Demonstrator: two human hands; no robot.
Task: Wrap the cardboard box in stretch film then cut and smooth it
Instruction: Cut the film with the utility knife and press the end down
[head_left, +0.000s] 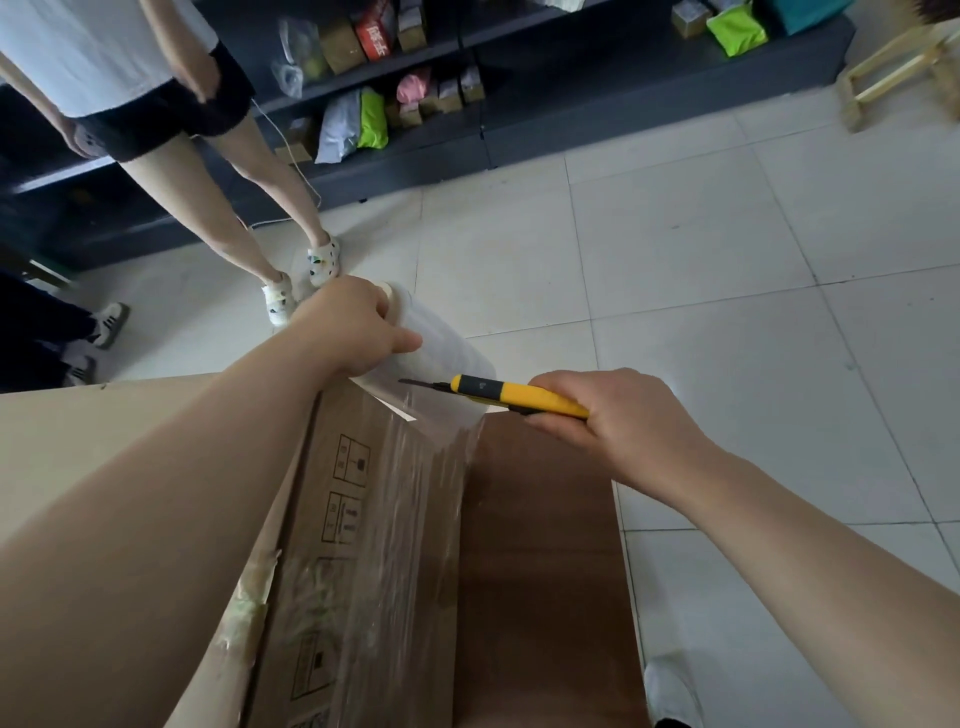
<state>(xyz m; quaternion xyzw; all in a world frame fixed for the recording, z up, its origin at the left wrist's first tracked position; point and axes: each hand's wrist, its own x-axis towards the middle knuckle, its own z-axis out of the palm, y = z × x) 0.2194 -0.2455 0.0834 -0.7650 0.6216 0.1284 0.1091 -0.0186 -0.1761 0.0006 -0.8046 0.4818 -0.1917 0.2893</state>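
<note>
Both hands are closed around tools. Left hand (358, 325) has its grip wrapped over the far end of the stretch film roll (441, 358), fingers curled round the roll's end and thumb lying along its side, holding it just above the far top edge of the cardboard box (104, 519). Right hand (618, 415) holds the yellow utility knife (498, 392) in a closed fist around the rear of its handle; the dark blade (415, 383) points toward the left hand and sits against the film right at the near side of the roll, between the two hands.

From the roll a sheet of stretch film (410, 519) runs taut toward the camera, down over the printed side of the box, where handling symbols show through its streaked, glossy surface. Tape (249, 597) runs down the box's corner edge, wrinkled and partly lifted. Beside the film-covered face, on the side away from the left arm, lies a darker brown cardboard panel (545, 571).

Beyond the box, white floor tiles (675, 234) stretch to dark shelving (519, 104) stacked with parcels and bags. A person in white shoes (301, 275) stands on the floor past the roll, and another pair of shoes (98, 332) shows off the box's far corner.
</note>
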